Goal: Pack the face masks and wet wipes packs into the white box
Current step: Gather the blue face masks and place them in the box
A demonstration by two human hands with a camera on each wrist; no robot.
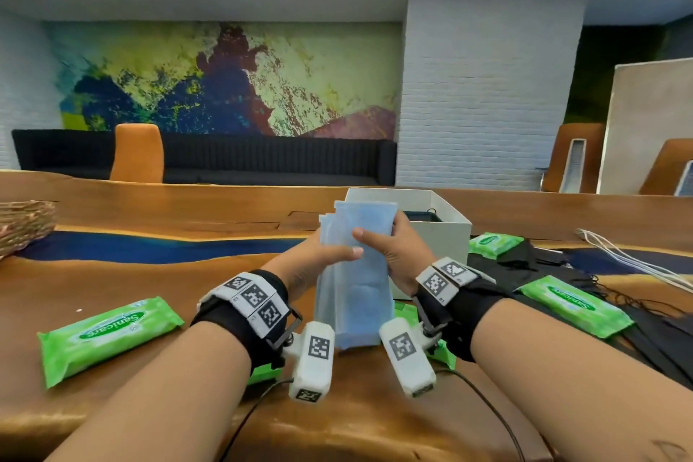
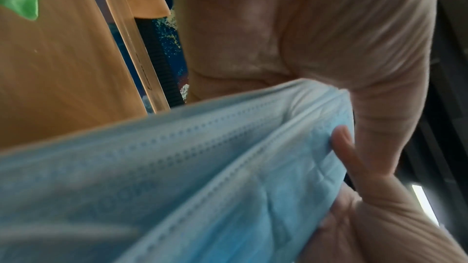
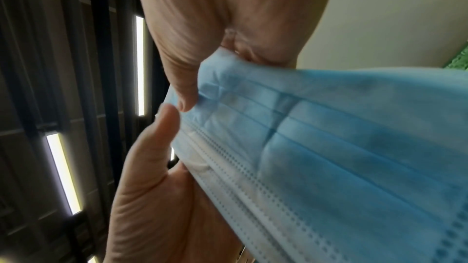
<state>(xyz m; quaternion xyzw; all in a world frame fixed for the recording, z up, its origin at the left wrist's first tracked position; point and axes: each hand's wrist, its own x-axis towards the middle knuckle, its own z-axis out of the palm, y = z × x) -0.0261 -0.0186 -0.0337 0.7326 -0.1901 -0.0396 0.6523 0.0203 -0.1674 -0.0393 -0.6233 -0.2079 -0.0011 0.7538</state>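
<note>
Both hands hold a stack of blue face masks (image 1: 360, 274) upright above the table, just in front of the white box (image 1: 438, 232). My left hand (image 1: 318, 255) grips the stack's left edge with its thumb across the front. My right hand (image 1: 397, 251) grips the right edge. Up close, the blue masks (image 2: 202, 167) are pinched by the left hand, and the same blue masks (image 3: 329, 147) are pinched by the right. Something dark lies inside the box. Green wet wipes packs lie at the left (image 1: 108, 338) and the right (image 1: 577, 306), and another (image 1: 493, 244) sits beside the box.
Black face masks (image 1: 540, 263) lie spread on the wooden table (image 1: 112, 274) to the right of the box. A woven basket (image 1: 22, 225) stands at the far left. White cords (image 1: 630, 255) trail at the far right. Cables run from the wrist cameras toward me.
</note>
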